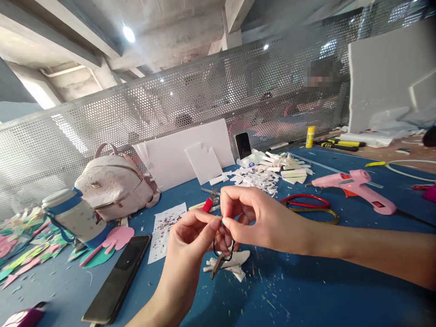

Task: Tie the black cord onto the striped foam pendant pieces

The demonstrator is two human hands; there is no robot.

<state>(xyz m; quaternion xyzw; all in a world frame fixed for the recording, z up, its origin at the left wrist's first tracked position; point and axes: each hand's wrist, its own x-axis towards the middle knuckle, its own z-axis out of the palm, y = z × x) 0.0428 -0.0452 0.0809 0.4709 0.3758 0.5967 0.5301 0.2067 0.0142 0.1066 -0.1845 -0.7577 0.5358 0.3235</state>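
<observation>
My left hand [195, 236] and my right hand [252, 218] meet at the fingertips above the table, both in a pinch. From between them hangs a loop of thin black cord [233, 250], its top hidden by the fingers. A small dark flat piece [217, 267] dangles at the bottom of the loop; its kind is unclear. Beneath it lie white scraps [240, 261] on the blue table [272, 290]. Just behind my fingers is a red-handled tool [207, 205], partly covered. Scissors [308, 202] with red and yellowish handles lie beyond my right wrist.
A pink glue gun [361, 188] rests at the right, its cable trailing off. At the left are a black phone [117, 281], a tumbler [75, 215] and a backpack [114, 181]. White board pieces [187, 150] and a scrap heap [260, 177] stand before a perforated metal screen [204, 91].
</observation>
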